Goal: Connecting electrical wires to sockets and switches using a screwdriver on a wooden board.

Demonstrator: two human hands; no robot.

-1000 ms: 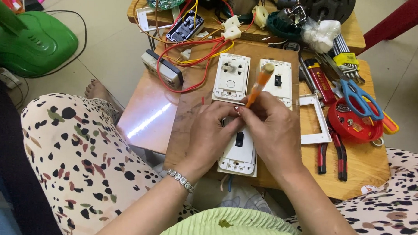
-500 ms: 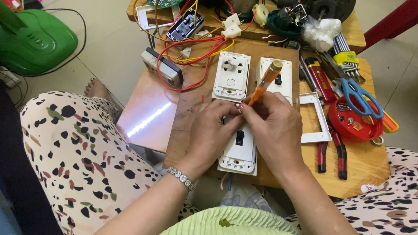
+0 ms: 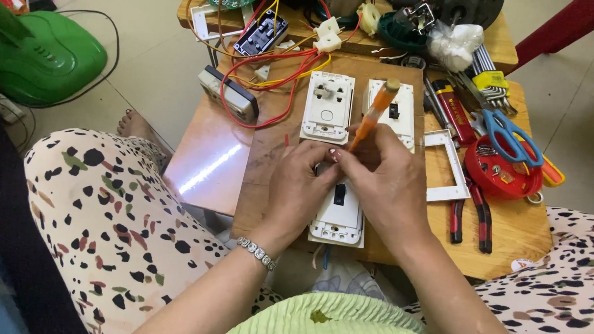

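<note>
Our right hand [image 3: 392, 183] grips the orange screwdriver [image 3: 372, 115]; our left hand [image 3: 303, 187] pinches the white switch plate [image 3: 338, 218] flat on the worktop [image 3: 505, 240]. Light, rigid, probably brittle plastic: best held by its edges.

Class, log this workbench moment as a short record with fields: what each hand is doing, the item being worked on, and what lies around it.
left hand: left hand steadies the top of the white switch plate
right hand: right hand grips an orange screwdriver, tip down at the plate's top edge
work surface: small wooden table
behind the hands: two more white plates; red and yellow wires
right side: blue scissors, red bowl, pliers
</note>
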